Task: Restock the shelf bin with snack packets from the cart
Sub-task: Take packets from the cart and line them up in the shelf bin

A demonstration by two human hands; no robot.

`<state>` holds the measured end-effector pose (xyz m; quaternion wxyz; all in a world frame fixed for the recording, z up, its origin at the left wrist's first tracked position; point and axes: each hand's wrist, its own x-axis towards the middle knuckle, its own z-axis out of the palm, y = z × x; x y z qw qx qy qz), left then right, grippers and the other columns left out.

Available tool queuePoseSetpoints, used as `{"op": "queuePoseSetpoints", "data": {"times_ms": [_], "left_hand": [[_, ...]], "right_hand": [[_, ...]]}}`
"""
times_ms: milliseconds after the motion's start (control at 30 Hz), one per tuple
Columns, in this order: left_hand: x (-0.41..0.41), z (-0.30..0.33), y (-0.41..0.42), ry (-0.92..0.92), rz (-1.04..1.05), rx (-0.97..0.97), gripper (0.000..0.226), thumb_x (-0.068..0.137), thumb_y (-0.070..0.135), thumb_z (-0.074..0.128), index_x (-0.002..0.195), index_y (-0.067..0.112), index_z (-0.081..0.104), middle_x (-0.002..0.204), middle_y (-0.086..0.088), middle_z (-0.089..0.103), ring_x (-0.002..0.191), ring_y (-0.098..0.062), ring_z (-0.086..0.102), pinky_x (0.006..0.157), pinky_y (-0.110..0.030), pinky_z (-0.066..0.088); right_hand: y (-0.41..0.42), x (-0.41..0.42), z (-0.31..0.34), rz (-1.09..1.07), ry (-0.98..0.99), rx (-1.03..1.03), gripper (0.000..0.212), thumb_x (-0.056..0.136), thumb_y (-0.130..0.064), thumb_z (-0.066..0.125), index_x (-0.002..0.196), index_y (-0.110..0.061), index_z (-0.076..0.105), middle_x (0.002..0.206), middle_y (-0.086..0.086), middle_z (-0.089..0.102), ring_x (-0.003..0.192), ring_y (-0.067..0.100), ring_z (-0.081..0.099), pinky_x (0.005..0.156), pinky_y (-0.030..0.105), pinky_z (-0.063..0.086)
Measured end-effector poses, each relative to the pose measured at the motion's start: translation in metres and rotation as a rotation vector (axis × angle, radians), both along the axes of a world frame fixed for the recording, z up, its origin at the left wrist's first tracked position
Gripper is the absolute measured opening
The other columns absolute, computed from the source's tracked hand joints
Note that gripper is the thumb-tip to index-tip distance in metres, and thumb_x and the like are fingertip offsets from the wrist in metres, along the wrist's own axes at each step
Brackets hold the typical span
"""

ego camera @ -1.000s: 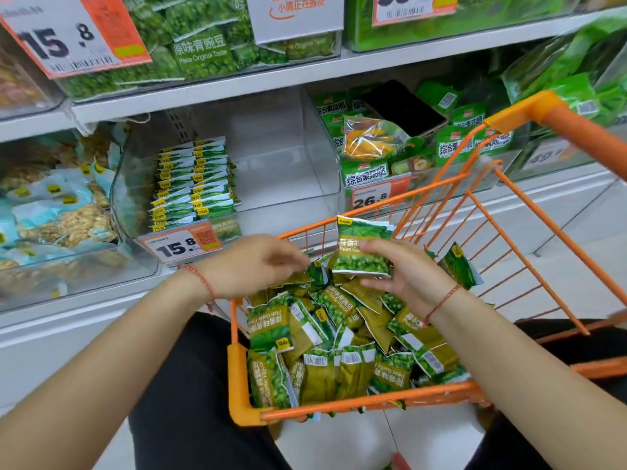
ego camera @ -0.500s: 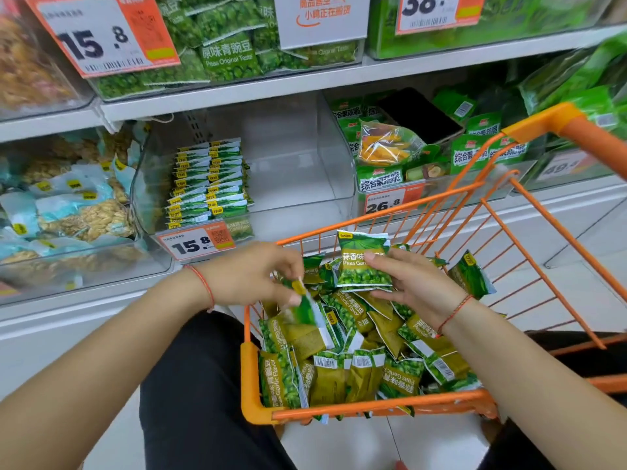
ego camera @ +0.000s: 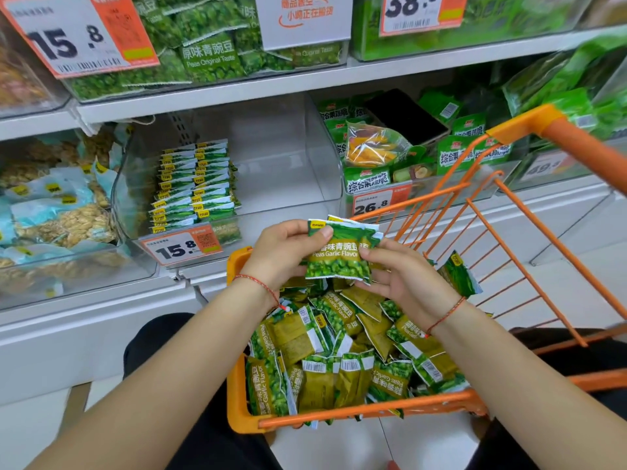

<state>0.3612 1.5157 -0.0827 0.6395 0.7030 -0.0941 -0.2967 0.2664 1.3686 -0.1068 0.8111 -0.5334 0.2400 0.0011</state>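
Orange cart (ego camera: 400, 407) holds loose packets (ego camera: 342, 364); your left hand (ego camera: 281, 254) and right hand (ego camera: 403, 279) pinch a small stack (ego camera: 339, 256) over its far-left corner. Clear bin (ego camera: 288, 184) holds rows (ego camera: 195, 188) at its left wall.

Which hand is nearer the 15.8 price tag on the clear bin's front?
Left. The left hand holds the garlic pea packets just right of the 15.8 price tag; the right hand grips them from the far side.
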Motion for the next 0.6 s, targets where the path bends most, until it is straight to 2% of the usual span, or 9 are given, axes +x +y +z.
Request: {"op": "queuePoseSetpoints", "data": {"times_ms": [67, 200, 267, 333, 400, 467, 533, 600], "left_hand": [[-0.001, -0.001, -0.004, -0.06, 0.048, -0.032, 0.007, 0.086, 0.013, 0.067, 0.092, 0.009, 0.066, 0.076, -0.001, 0.067, 0.064, -0.01, 0.064, 0.054, -0.018, 0.051], [-0.003, -0.006, -0.008, -0.045, 0.092, -0.071, 0.004, 0.086, 0.013, 0.066, 0.091, 0.013, 0.066, 0.084, -0.006, 0.069, 0.072, -0.018, 0.065, 0.071, -0.03, 0.054], [-0.006, -0.008, -0.011, -0.012, 0.099, -0.1, 0.004, 0.089, 0.016, 0.063, 0.092, 0.016, 0.064, 0.086, -0.007, 0.07, 0.077, -0.022, 0.065, 0.079, -0.036, 0.052], [-0.013, -0.011, -0.015, -0.005, 0.11, -0.133, 0.003, 0.093, 0.016, 0.058, 0.094, 0.018, 0.06, 0.086, -0.007, 0.067, 0.078, -0.022, 0.062, 0.079, -0.037, 0.049], [-0.017, -0.014, -0.02, -0.041, 0.14, -0.138, 0.005, 0.095, 0.018, 0.054, 0.096, 0.021, 0.057, 0.084, -0.004, 0.066, 0.076, -0.019, 0.061, 0.076, -0.034, 0.049], [-0.02, -0.015, -0.024, -0.097, 0.159, -0.118, 0.009, 0.097, 0.02, 0.05, 0.102, 0.026, 0.056, 0.085, -0.001, 0.066, 0.077, -0.016, 0.062, 0.073, -0.029, 0.049], [-0.02, -0.017, -0.025, -0.122, 0.164, -0.068, 0.02, 0.099, 0.027, 0.048, 0.117, 0.032, 0.052, 0.099, -0.002, 0.065, 0.09, -0.015, 0.062, 0.08, -0.028, 0.049], [-0.02, -0.017, -0.023, -0.129, 0.141, 0.026, 0.029, 0.098, 0.036, 0.045, 0.127, 0.03, 0.051, 0.114, -0.002, 0.063, 0.108, -0.018, 0.059, 0.096, -0.035, 0.046]], "right_hand": [[0.002, 0.0, 0.001, 0.031, -0.007, -0.014, 0.009, 0.088, -0.006, 0.06, 0.087, -0.014, 0.059, 0.087, -0.001, 0.07, 0.079, 0.012, 0.068, 0.086, 0.038, 0.055], [0.003, -0.001, 0.003, 0.04, -0.039, -0.054, 0.016, 0.089, -0.005, 0.06, 0.103, -0.013, 0.061, 0.089, -0.002, 0.069, 0.081, 0.009, 0.068, 0.086, 0.037, 0.056], [0.004, -0.002, 0.006, 0.053, -0.059, -0.061, 0.014, 0.091, -0.004, 0.057, 0.1, -0.014, 0.059, 0.077, -0.008, 0.068, 0.071, 0.004, 0.067, 0.086, 0.037, 0.056], [0.006, -0.004, 0.009, 0.077, -0.068, -0.076, 0.012, 0.093, -0.004, 0.054, 0.097, -0.015, 0.055, 0.059, -0.013, 0.063, 0.058, -0.002, 0.062, 0.086, 0.036, 0.054], [0.008, -0.005, 0.011, 0.083, -0.073, -0.073, 0.012, 0.094, -0.004, 0.052, 0.097, -0.015, 0.053, 0.056, -0.014, 0.062, 0.058, -0.002, 0.062, 0.084, 0.033, 0.054], [0.008, -0.005, 0.012, 0.081, -0.083, -0.05, 0.011, 0.094, -0.003, 0.051, 0.095, -0.014, 0.053, 0.059, -0.012, 0.063, 0.061, 0.001, 0.063, 0.087, 0.036, 0.053], [0.009, -0.005, 0.012, 0.075, -0.083, -0.038, 0.011, 0.094, -0.003, 0.05, 0.091, -0.013, 0.052, 0.057, -0.011, 0.063, 0.06, 0.001, 0.063, 0.092, 0.041, 0.051], [0.009, -0.005, 0.012, 0.083, -0.077, -0.024, 0.011, 0.095, -0.003, 0.05, 0.09, -0.012, 0.052, 0.059, -0.01, 0.063, 0.059, 0.001, 0.063, 0.092, 0.041, 0.051]]}}
